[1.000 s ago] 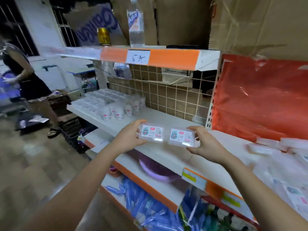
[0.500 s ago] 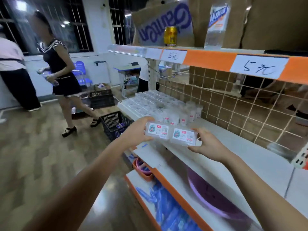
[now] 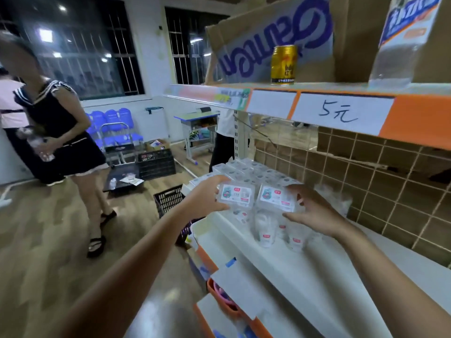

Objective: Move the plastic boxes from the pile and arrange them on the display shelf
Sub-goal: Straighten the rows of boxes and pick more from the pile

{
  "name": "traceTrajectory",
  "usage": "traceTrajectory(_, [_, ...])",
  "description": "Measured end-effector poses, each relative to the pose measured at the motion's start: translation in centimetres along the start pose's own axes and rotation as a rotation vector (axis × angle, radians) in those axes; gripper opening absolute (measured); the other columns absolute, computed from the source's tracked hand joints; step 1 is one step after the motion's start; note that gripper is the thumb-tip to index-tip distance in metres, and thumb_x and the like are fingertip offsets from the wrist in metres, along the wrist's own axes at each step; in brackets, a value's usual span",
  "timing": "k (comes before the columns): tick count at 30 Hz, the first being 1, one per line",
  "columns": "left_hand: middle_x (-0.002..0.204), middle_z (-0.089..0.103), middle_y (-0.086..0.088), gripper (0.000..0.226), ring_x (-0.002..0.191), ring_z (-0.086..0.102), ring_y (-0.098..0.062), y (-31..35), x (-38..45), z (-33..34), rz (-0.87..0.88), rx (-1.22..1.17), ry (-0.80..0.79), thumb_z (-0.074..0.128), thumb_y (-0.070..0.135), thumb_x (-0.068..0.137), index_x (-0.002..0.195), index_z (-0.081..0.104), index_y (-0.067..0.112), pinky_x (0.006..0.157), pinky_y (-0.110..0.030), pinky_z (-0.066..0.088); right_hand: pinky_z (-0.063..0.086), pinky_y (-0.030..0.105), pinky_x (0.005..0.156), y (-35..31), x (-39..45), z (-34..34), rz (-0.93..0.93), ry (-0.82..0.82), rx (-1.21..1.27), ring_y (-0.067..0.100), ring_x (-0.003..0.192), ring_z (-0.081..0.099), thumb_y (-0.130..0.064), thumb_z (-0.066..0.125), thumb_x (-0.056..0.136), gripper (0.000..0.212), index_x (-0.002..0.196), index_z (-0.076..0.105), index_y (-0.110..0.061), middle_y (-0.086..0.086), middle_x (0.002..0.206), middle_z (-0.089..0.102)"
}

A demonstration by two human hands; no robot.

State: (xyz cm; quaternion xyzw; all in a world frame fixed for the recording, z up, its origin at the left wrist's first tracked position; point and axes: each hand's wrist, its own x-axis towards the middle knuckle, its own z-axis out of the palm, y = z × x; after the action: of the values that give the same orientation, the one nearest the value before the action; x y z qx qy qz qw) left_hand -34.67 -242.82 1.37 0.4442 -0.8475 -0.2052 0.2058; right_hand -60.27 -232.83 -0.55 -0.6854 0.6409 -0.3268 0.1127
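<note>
Left hand (image 3: 205, 198) gripped one plastic box (image 3: 236, 195), right hand (image 3: 314, 211) another (image 3: 278, 198); boxes side by side, long axes running 9 to 3 o'clock, held above the small cups (image 3: 266, 230). Stocked rows (image 3: 246, 170) lay at 12 o'clock, nearer the left hand. Bare display shelf (image 3: 341, 272) lay toward 5 o'clock; front edge close below.

Indoor ceiling lights give even, moderately bright light; they reflect as white spots in the dark windows (image 3: 80, 47) at 10 o'clock. The white shelf (image 3: 280, 262) glares softly. Wide-angle distortion bends the upper shelf edge (image 3: 341, 111) toward 3 o'clock. Motion blur softens the edges and the plastic boxes (image 3: 253, 195).
</note>
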Motion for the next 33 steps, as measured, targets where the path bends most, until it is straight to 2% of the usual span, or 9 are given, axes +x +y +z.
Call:
traceTrajectory(2, [0.110, 0.048, 0.000, 0.070, 0.091, 0.049, -0.011, -1.2, 2.6, -0.1, 0.008, -0.018, -0.018, 0.075, 0.014, 0.080, 0.141, 0.039, 0.019, 0.061, -0.006, 0.040, 0.034, 0.013, 0.080, 0.6, 1.9, 0.5, 0.041, 0.004, 0.011, 0.003, 0.095, 0.046, -0.017, 0.075, 0.079, 0.059, 0.132, 0.048, -0.017, -0.003, 0.124, 0.047])
traceTrajectory(5, [0.105, 0.045, 0.004, 0.069, 0.090, 0.047, -0.010, -3.0, 5.8, 0.2, 0.027, -0.053, -0.051, 0.073, 0.012, 0.082, 0.140, 0.038, 0.020, 0.057, -0.005, 0.040, 0.036, 0.019, 0.085, 1.6, 4.2, 1.4, 0.125, 0.002, 0.009, 0.006, 0.102, 0.043, -0.020, 0.075, 0.079, 0.066, 0.136, 0.043, -0.018, -0.002, 0.131, 0.043])
traceTrajectory(9, [0.095, 0.045, 0.012, 0.065, 0.075, 0.050, 0.000, -5.6, 10.4, 0.8, 0.079, -0.090, -0.097, 0.074, 0.013, 0.082, 0.137, 0.041, 0.020, 0.057, -0.003, 0.041, 0.044, 0.024, 0.082, 2.6, 6.8, 2.7, 0.172, 0.044, -0.057, 0.008, 0.103, 0.044, -0.021, 0.078, 0.076, 0.067, 0.134, 0.044, -0.017, 0.004, 0.131, 0.045])
traceTrajectory(14, [0.110, 0.045, 0.003, 0.068, 0.084, 0.050, -0.009, -8.1, 16.5, 1.3, 0.205, -0.062, -0.185, 0.074, 0.025, 0.081, 0.139, 0.039, 0.026, 0.062, -0.011, 0.039, 0.049, 0.036, 0.092, 3.7, 9.5, 4.0, 0.282, 0.095, -0.074, 0.017, 0.111, 0.051, -0.020, 0.081, 0.072, 0.071, 0.133, 0.045, -0.012, 0.007, 0.129, 0.048])
traceTrajectory(18, [0.114, 0.046, 0.002, 0.067, 0.085, 0.054, -0.013, -9.5, 20.8, 1.4, 0.319, -0.053, -0.250, 0.076, 0.030, 0.079, 0.136, 0.041, 0.030, 0.072, -0.024, 0.046, 0.039, 0.025, 0.092, 3.6, 11.0, 4.8, 0.360, 0.133, -0.140, 0.014, 0.114, 0.047, -0.022, 0.080, 0.073, 0.070, 0.133, 0.046, -0.010, 0.003, 0.126, 0.049])
traceTrajectory(21, [0.124, 0.048, 0.001, 0.065, 0.097, 0.054, -0.015, -10.4, 23.3, 2.1, 0.418, -0.083, -0.329, 0.077, 0.029, 0.076, 0.131, 0.043, 0.032, 0.081, -0.031, 0.052, 0.033, 0.029, 0.101, 3.3, 11.7, 5.2, 0.440, 0.115, -0.249, 0.022, 0.123, 0.042, -0.029, 0.079, 0.074, 0.074, 0.137, 0.044, -0.009, 0.009, 0.134, 0.047])
traceTrajectory(27, [0.117, 0.049, 0.007, 0.064, 0.100, 0.052, -0.014, -11.2, 26.6, 3.5, 0.541, -0.153, -0.412, 0.077, 0.020, 0.077, 0.132, 0.044, 0.026, 0.074, -0.016, 0.045, 0.023, 0.021, 0.098, 2.2, 12.0, 6.1, 0.566, 0.052, -0.386, 0.018, 0.128, 0.034, -0.036, 0.074, 0.079, 0.074, 0.140, 0.039, -0.012, 0.004, 0.138, 0.042])
traceTrajectory(31, [0.118, 0.052, 0.005, 0.067, 0.100, 0.055, -0.016, -11.3, 27.7, 4.3, 0.599, -0.181, -0.472, 0.077, 0.023, 0.076, 0.133, 0.043, 0.030, 0.080, -0.026, 0.048, 0.019, 0.028, 0.104, 1.9, 12.3, 6.9, 0.638, -0.009, -0.502, 0.022, 0.130, 0.031, -0.045, 0.070, 0.079, 0.074, 0.139, 0.040, -0.015, 0.005, 0.138, 0.043])
traceTrajectory(33, [0.116, 0.053, 0.007, 0.066, 0.096, 0.056, -0.015, -11.3, 28.0, 4.7, 0.615, -0.187, -0.476, 0.078, 0.024, 0.075, 0.132, 0.043, 0.032, 0.079, -0.025, 0.048, 0.022, 0.032, 0.104, 1.9, 12.5, 7.4, 0.675, -0.048, -0.552, 0.024, 0.129, 0.031, -0.047, 0.068, 0.079, 0.072, 0.139, 0.041, -0.018, 0.005, 0.138, 0.043])
